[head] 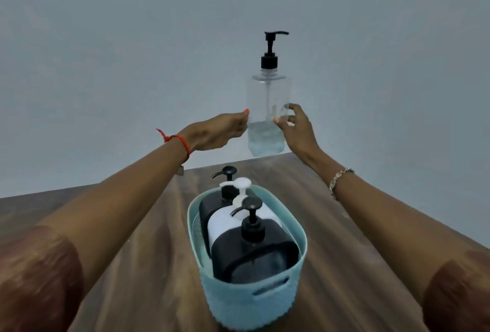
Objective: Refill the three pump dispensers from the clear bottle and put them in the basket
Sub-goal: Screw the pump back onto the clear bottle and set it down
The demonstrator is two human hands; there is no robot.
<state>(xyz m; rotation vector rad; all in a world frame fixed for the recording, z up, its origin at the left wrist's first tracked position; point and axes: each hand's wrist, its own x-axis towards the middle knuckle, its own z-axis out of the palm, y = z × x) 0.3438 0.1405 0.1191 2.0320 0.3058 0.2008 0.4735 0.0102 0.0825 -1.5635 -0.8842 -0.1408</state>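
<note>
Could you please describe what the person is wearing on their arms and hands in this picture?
The left hand has orange-red nail polish, with a red thread tied round its wrist. The right hand has a silver-coloured link bracelet on its wrist. Short reddish-brown sleeves end above the elbows, leaving both forearms bare.

Plain room: wooden table (344,265), bare wall (132,53)

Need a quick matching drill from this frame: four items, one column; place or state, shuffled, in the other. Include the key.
Items
1. Clear plastic pump bottle
2. White pump dispenser
3. Teal plastic basket
4. Red thread bracelet

Place or state
A. On the left wrist
B. Standing on the wooden table
C. Between both hands at the table's far edge, liquid low
D. Between two black dispensers in the basket

Pairs: 1-C, 2-D, 3-B, 4-A
</note>
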